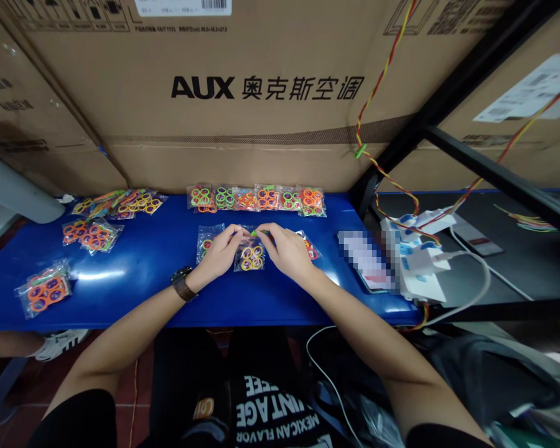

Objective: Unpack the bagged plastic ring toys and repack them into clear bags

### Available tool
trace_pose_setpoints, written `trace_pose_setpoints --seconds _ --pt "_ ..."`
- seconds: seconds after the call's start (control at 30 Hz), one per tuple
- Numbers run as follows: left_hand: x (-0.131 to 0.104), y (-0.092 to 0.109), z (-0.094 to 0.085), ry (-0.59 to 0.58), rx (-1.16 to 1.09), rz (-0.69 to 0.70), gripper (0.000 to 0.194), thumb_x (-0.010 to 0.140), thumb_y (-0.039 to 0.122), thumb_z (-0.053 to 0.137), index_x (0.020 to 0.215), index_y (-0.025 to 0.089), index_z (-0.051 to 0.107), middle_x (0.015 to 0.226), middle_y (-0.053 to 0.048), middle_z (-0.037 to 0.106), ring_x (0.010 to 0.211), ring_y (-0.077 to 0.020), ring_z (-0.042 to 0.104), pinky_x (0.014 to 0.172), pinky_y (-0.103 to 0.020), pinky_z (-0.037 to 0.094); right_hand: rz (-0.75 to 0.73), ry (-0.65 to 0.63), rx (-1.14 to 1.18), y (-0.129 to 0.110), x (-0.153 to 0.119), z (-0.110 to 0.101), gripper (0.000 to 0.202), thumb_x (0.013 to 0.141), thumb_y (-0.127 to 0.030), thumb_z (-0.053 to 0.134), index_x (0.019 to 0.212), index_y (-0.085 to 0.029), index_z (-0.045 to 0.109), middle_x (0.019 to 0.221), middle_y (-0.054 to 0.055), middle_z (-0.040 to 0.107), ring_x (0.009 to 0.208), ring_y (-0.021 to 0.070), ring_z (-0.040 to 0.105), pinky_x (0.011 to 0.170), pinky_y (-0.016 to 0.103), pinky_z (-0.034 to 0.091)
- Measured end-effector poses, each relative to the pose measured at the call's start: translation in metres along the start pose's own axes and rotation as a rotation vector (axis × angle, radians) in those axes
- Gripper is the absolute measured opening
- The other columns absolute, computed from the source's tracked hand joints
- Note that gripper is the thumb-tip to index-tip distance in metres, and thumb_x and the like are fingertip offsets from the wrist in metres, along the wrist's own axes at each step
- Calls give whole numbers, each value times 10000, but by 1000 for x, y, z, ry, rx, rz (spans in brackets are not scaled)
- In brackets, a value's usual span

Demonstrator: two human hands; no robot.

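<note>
Black short-sleeved shirt [261, 424], white lettering [267, 414], dark wristwatch [182, 274], strap [183, 289] apparently brown

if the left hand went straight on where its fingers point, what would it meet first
Probably the small green piece just ahead of its fingertips, then the right hand facing it closely; the exact depth is hard to tell.

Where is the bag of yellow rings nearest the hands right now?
In the head view, the bag of yellow rings is near mid-picture, over the blue table, between the left hand and the right hand.
</note>
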State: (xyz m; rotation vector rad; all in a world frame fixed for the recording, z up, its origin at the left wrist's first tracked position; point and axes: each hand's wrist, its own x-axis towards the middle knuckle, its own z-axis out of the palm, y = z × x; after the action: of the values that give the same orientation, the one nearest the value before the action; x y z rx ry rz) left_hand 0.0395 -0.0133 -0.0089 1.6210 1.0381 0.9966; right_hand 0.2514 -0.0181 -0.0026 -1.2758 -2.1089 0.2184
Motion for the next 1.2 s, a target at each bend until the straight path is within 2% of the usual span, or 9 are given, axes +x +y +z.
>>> trace_pose_setpoints --seconds 0.13,0.23,0.37,0.53,0.73,0.9,1.03,1.1,1.2 --pt "2 -2 1 19 6 7 295 1105 472 472 1104 229 638 1186 -81 747 1182 -236 701 1073 -406 539 55 -64 -6 -4 1 0 289 1122 -396 418 1231 -250 643 1123 96 817 881 285 787 716 368 520" --pt "1 -2 3 40 29 14 281 1099 469 484 1067 232 633 1147 -71 752 1127 -237 715 1008 -383 565 65 -83 44 -5 2 -2 264 1118 -398 428 1243 -269 621 1062 64 820 889 265 789 676 333 508" --pt "-3 5 4 115 147 17 266 1101 443 474 1043 242 639 1095 -59 760 1048 -232 722 926 -351 559 63 -80 92 -2 2 -1 275 1114 -432 446 1235 -280 640 991 43 816 839 242 778 675 323 510" --pt "-7 10 4 186 367 99 254 1120 374 422 1068 237 630 1027 -56 761 954 -220 718 861 -338 522 69 -127 168 -3 2 0 292 1099 -453 484 1212 -277 688 974 39 807 780 218 744 700 333 514" --pt "-11 11 6 182 501 103 236 1120 350 417 1147 239 624 1020 -80 772 887 -242 731 796 -349 503 91 -158 382 -6 5 -2 305 1083 -473 516 1110 -259 733 882 14 769 727 180 676 717 318 493" --pt "-15 15 9 165 598 116 239 1115 346 415 1176 228 614 953 -83 771 734 -226 721 718 -327 495 113 -148 491 -1 3 2 317 1062 -495 552 1238 -243 630 762 -19 714 661 174 637 705 318 505" --pt "-16 14 9 183 740 177 239 1116 353 426 1192 225 613 865 -57 759 617 -180 680 602 -278 429 104 -138 479 -3 2 3 272 1059 -493 567 1106 -244 666 826 10 738 720 187 669 735 330 525" --pt "-16 12 8 189 791 204 245 1121 357 413 1177 222 611 827 -51 750 584 -167 664 561 -274 393 52 -151 450 -5 3 1 283 1074 -482 547 1049 -246 702 894 33 752 789 199 688 787 344 544" --pt "-15 12 5 197 814 236 252 1128 338 372 1151 220 594 835 -52 755 597 -166 682 543 -270 394 -80 -182 423 -7 2 -4 318 1111 -425 473 1119 -239 731 1035 75 751 941 219 703 905 385 563"
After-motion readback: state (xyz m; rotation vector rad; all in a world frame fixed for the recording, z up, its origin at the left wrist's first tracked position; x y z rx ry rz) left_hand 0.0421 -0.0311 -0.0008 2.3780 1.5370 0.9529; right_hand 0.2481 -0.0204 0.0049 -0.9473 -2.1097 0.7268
